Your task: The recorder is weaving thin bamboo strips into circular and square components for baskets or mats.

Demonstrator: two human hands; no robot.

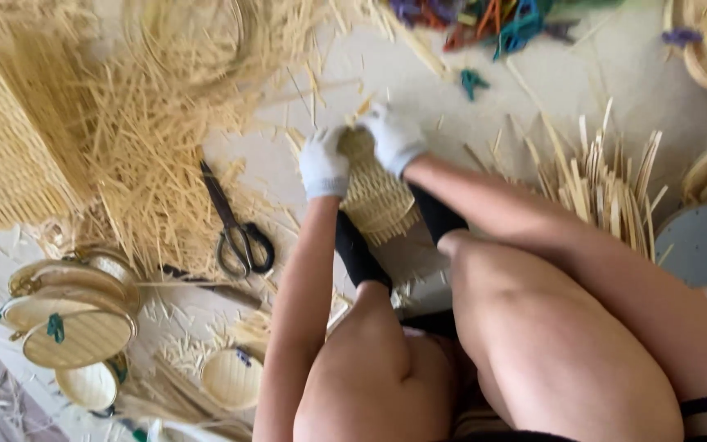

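Gripping the far rim of a small round woven basket of pale straw-coloured strips (376,192), both hands in white knitted gloves work side by side on the floor: the left hand (324,163) has its fingers curled shut over the basket's left edge, and the right hand (394,137) is folded down over the top edge just beside it, so the two gloves nearly touch; whether the right fingers pinch a single strip or only press on the weave cannot be told, since the glove hides them. The basket lies directly under and below the two hands, tilted toward the person and braced between two feet in black socks (360,252). To the left of the grip, well apart from it, a pair of dark-handled scissors (235,221) lies on the pale floor (419,82) with its blades pointing away, and beyond that spreads a loose heap of thin straw-like slivers (149,139). To the right of the grip a bundle of flat pale splints (607,188) stands fanned out. Far above the hands lies a tangle of coloured cords (484,20). Down to the lower left, well away from the grip, sits a stack of finished round woven lids and trays (75,315)
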